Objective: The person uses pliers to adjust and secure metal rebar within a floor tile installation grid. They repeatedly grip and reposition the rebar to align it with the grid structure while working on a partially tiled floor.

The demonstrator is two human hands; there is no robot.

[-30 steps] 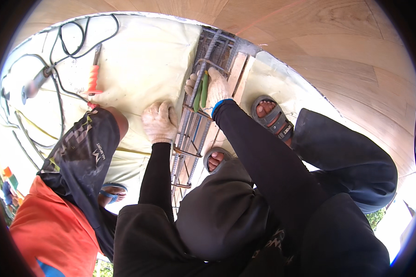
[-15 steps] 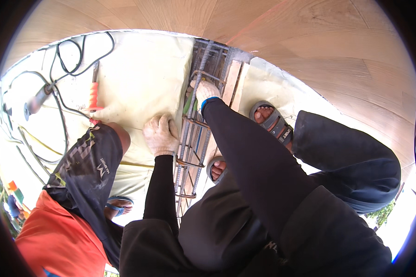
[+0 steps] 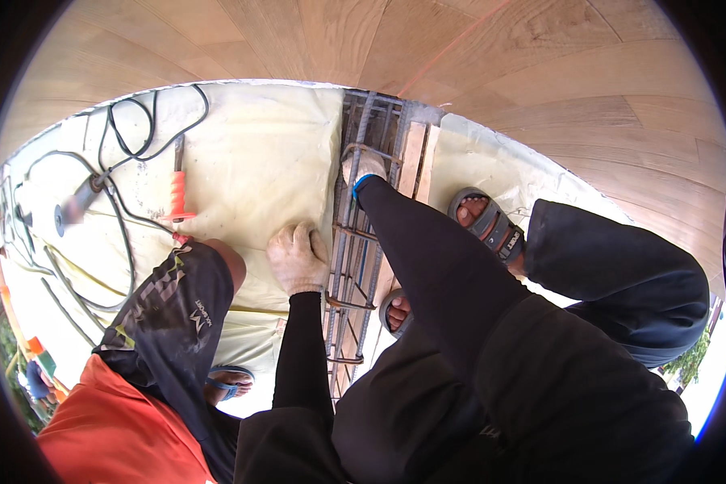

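Note:
A long steel rebar cage (image 3: 351, 303) with square stirrups lies in a narrow trench between pale yellow sheets. My right hand (image 3: 365, 167), in a whitish work glove with a blue cuff, reaches down into the cage's far part. Its fingers are hidden among the bars, so what it grips cannot be seen. My left hand (image 3: 297, 258), in a similar dusty glove, rests on the left sheet (image 3: 274, 161) at the trench edge, beside the bars. Its fingers are curled under, knuckles up, and nothing shows in it.
At left lie a chisel (image 3: 178, 194) with an orange guarded grip, a corded angle grinder (image 3: 79, 202) and tangled black cables (image 3: 129, 145). A co-worker in a red shirt (image 3: 125, 427) crouches close on my left. A wooden board (image 3: 412, 157) lines the trench's right side; a curved wood-look surface (image 3: 500, 64) rises beyond.
My right hand has sunk deeper into the cage, and the green thing beneath it is now out of sight. The view has shifted slightly; my left hand stays at the trench edge.

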